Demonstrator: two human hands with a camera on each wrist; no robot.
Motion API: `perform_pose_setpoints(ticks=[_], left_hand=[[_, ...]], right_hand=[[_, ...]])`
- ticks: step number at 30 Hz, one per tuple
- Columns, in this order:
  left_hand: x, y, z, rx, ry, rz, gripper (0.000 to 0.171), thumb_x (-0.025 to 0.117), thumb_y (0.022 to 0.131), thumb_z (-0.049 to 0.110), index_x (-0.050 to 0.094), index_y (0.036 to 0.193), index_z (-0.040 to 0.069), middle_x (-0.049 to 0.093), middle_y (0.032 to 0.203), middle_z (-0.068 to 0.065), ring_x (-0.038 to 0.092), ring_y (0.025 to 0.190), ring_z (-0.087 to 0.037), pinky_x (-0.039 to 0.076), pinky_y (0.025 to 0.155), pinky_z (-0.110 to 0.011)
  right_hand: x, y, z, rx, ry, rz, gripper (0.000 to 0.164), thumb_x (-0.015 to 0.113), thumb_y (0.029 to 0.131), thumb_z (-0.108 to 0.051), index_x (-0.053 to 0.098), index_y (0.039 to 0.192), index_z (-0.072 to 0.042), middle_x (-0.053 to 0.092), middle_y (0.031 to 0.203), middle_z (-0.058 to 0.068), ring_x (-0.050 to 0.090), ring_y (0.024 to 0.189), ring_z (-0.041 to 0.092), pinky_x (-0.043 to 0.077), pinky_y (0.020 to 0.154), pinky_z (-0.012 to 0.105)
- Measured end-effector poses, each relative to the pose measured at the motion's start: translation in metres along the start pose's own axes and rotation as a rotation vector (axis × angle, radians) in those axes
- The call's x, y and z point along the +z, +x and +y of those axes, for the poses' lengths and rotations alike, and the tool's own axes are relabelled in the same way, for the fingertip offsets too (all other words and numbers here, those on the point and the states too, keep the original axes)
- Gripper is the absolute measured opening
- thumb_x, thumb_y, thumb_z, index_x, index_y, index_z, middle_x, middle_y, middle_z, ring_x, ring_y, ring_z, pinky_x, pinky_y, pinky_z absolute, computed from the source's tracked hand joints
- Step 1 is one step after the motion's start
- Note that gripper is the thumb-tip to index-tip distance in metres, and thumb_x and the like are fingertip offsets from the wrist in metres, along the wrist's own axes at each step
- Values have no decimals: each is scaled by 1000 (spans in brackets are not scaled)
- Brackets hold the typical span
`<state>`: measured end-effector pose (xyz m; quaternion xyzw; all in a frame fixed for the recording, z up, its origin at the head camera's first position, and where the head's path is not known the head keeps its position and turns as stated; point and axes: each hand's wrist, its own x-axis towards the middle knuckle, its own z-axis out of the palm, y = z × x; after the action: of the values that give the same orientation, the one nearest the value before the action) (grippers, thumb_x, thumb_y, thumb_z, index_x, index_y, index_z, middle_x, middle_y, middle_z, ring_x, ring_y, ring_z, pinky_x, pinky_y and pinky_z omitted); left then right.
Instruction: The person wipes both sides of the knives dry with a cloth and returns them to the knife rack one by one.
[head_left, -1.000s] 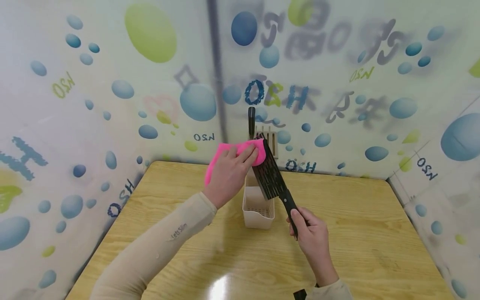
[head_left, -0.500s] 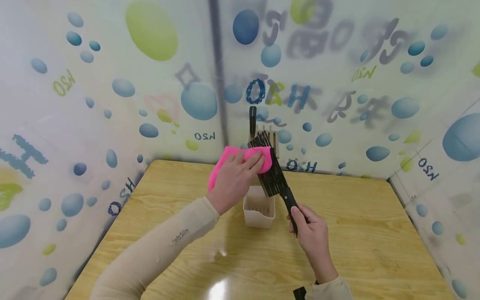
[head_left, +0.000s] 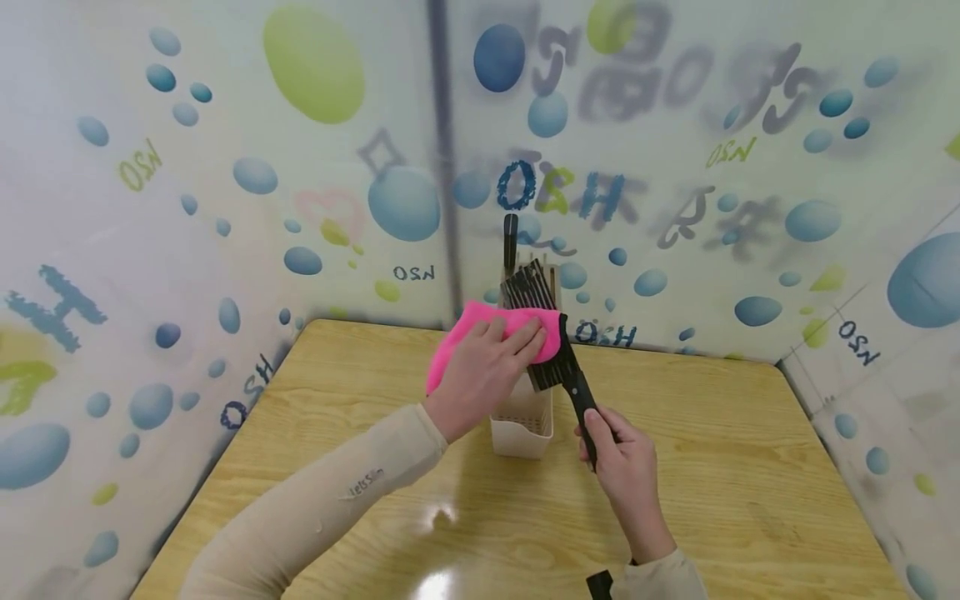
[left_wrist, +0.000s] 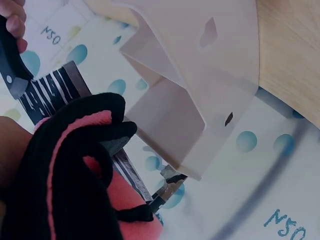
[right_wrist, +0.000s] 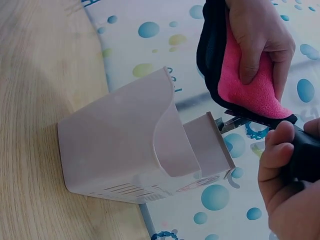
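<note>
Above a pale plastic holder (head_left: 521, 439), the left hand (head_left: 478, 371), sleeve (head_left: 315, 492) lettered "LetsSlim", pinches a pink, black-edged cloth (head_left: 453, 342) over a dark-streaked cleaver (head_left: 552, 375); the right hand (head_left: 627, 458) curls its fingers round the black handle (head_left: 584, 412). The wall (head_left: 465, 100) behind the holder reads "H2O", mirrored.

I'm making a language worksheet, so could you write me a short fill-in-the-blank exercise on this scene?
1. The right hand grips the broad knife by its ____.
2. In the head view, the cloth held in the left hand is mostly ____ in colour.
3. There, the holder stands on the table to the ____ of the right hand.

Missing words: handle; pink; left.
</note>
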<state>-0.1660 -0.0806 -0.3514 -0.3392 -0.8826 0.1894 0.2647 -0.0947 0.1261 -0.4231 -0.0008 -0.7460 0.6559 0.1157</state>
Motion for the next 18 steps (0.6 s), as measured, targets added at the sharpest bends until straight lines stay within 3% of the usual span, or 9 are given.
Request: perform_pose_setpoints(ticks=[9,18], left_hand=[[-4,-2,8,34,2,38,55,71,98,22,56,151,17,57,151,0,53,87,-19,47,73,-26],[-6,-4,14,81,-66,69,53,67,101,20,55,152,18,58,151,1,61,98,-19,51,82,-27]], right_hand=[[3,2,0,29,13,9,28,56,108,-17,73,101,4,64,73,7,57,55,14,49,48,23],[4,3,-2,60,62,17,29,56,108,-18,72,105,6,65,76,6,58,58,13,50,49,21]])
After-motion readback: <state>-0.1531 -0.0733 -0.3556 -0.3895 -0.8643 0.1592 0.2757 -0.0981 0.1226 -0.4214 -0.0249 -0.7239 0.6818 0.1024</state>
